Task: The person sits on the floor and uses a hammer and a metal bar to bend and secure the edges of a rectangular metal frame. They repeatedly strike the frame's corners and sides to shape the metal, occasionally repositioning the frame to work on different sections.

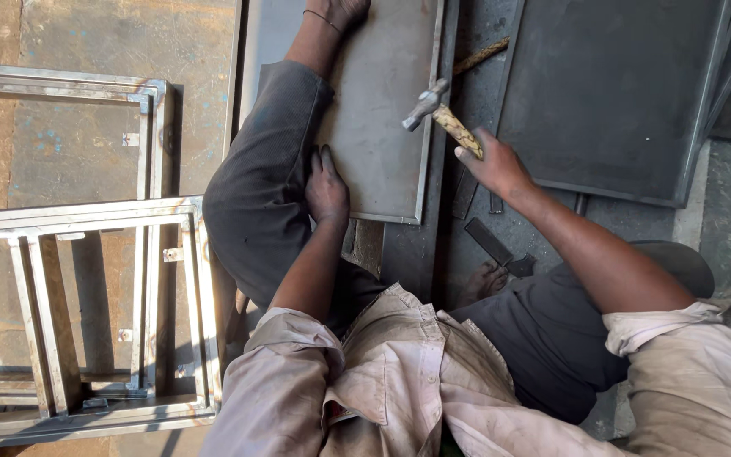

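On the near edge of the grey metal sheet point(378, 101) we see the left hand point(326, 188) pressed flat, fingers released. Just right of the sheet, the right hand point(494, 165) has its fingers clenched on a hammer point(437, 110), its head above the sheet's right rim.

hammer point(437, 114): steel-grey head, yellowish handle, seemingly dark-flecked
sheet point(378, 110): plain grey
trousers point(251, 195): dark grey
shirt point(399, 381): pale beige

Even, soft daylight; no glare.
Faint shadows beneath metal frames point(86, 305); sharp at centre, slightly soft and stretched toward edges.
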